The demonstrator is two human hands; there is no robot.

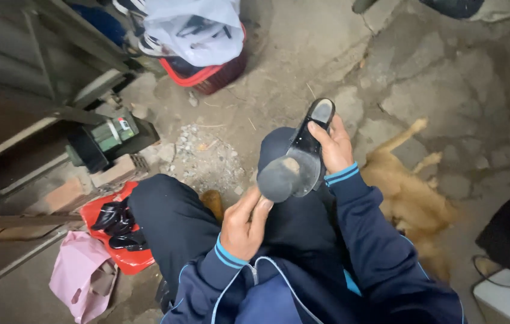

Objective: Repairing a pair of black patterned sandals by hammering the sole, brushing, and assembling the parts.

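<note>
A black shoe (303, 153) is held sole up over my knees, its worn grey sole toward me and its heel pointing away. My right hand (334, 147) grips the shoe at its middle, fingers wrapped over the side near the heel. My left hand (244, 225) is at the toe end, thumb and fingers pressed against the front edge of the sole. Both arms wear dark blue sleeves with light blue cuffs.
A tan dog (411, 192) lies on the cracked concrete to my right. A red basket (207, 75) with a white plastic bag stands ahead. A red bag (117, 240) with black items and a pink bag (81, 279) lie at left, near a dark box (111, 141) and bricks.
</note>
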